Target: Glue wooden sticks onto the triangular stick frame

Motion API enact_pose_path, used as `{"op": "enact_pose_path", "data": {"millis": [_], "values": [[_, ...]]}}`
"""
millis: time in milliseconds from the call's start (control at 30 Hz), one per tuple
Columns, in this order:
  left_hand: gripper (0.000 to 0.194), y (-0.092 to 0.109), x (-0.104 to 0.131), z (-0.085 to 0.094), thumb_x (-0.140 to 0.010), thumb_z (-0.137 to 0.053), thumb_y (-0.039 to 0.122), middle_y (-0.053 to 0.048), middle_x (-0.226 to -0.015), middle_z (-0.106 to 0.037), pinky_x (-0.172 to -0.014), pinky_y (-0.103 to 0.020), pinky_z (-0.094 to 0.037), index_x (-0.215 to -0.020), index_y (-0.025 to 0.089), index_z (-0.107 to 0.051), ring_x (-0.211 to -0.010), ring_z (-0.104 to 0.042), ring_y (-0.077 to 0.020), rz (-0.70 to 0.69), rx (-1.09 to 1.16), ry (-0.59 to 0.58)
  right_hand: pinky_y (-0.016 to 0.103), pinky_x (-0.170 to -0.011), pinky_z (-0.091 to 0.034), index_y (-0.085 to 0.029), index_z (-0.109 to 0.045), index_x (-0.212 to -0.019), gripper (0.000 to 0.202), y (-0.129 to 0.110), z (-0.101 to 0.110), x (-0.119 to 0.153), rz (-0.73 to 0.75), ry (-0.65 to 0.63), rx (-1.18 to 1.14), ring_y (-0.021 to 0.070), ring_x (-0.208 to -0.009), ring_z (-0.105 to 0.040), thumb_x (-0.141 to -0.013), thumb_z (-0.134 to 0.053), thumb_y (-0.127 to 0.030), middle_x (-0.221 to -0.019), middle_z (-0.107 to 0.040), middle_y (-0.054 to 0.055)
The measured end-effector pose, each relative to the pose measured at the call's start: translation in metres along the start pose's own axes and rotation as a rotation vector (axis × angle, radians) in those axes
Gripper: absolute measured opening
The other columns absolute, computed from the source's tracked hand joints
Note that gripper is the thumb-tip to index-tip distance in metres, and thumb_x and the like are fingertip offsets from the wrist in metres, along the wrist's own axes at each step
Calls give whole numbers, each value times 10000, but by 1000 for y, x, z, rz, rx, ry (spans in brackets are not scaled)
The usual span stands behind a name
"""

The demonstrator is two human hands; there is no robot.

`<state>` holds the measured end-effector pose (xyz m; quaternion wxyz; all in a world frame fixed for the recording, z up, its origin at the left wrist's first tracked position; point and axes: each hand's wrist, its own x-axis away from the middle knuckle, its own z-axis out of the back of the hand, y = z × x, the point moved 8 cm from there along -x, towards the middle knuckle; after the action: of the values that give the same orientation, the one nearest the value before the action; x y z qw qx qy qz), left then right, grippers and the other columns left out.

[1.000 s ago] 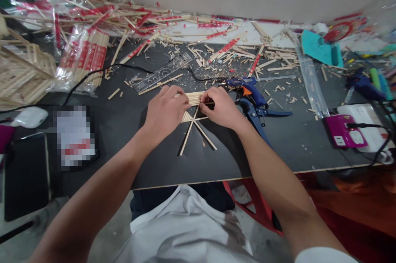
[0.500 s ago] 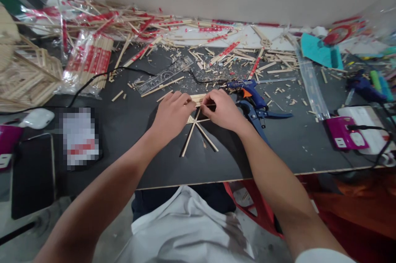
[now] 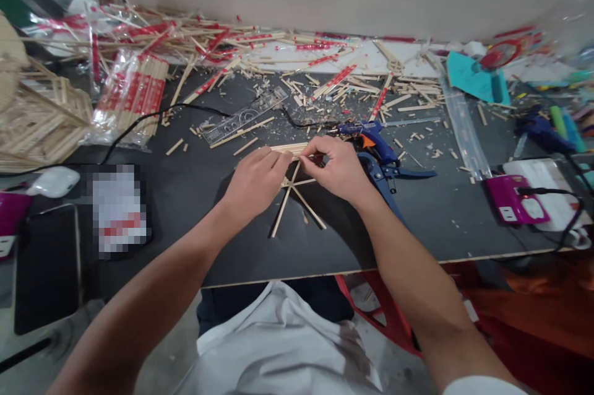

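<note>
A star-shaped frame of thin wooden sticks point(image 3: 302, 201) lies on the dark tabletop, its arms spreading from one centre point. My left hand point(image 3: 262, 178) is closed at the frame's far left side and covers part of it. My right hand point(image 3: 338, 167) pinches thumb against forefinger on a wooden stick at the far side of the frame. The two hands' fingertips nearly meet there, and both seem to grip the same stick, mostly hidden by the fingers. Just beyond them, several pale sticks point(image 3: 297, 147) lie side by side.
Right of my hands are a blue glue gun point(image 3: 371, 135) and blue-handled cutters point(image 3: 383, 175). A clear ruler point(image 3: 244, 116) lies beyond, among stick scraps. Wrapped chopsticks point(image 3: 132, 95), a blurred-out device point(image 3: 119, 212) and a phone point(image 3: 49, 268) are leftward. A purple power adapter point(image 3: 515, 200) stands right.
My left hand has shifted slightly down, and its fingertips have come closer to my right hand's. More of the sticks beyond the hands shows. The camera view has shifted slightly.
</note>
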<state>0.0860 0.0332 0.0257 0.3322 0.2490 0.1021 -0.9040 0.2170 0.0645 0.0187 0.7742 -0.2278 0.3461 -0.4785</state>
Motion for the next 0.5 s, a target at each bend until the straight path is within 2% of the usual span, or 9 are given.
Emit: {"op": "enact_pose_path", "data": {"millis": [133, 267, 500], "values": [[291, -2, 1, 0, -992, -388, 65, -63, -835, -736, -736, -316, -536, -959, 147, -665, -778, -665, -199, 42, 27, 23, 319, -714, -380, -209, -620, -722, 150, -1, 0, -1, 17, 26, -17, 148, -649, -547, -860, -650, -257, -652, -613, -20], [322, -1, 1, 5, -991, -360, 68, -61, -789, -726, -684, -322, -528, -958, 143, -671, -716, -656, -197, 33, 30, 92, 315, -695, -372, -205, -604, -688, 158, -1, -1, -3, 21, 38, -52, 142, -631, -535, -834, -649, -247, -632, -607, -22], [283, 3, 3, 5, -983, -399, 51, -77, -845, -749, -724, -328, -532, -1033, 113, -670, -753, -664, -201, 15, -7, 99, 281, -601, -349, -195, -584, -669, 167, 6, -5, -4, -82, -19, -264, 114, -590, -449, -798, -646, -281, -623, -569, -28]]}}
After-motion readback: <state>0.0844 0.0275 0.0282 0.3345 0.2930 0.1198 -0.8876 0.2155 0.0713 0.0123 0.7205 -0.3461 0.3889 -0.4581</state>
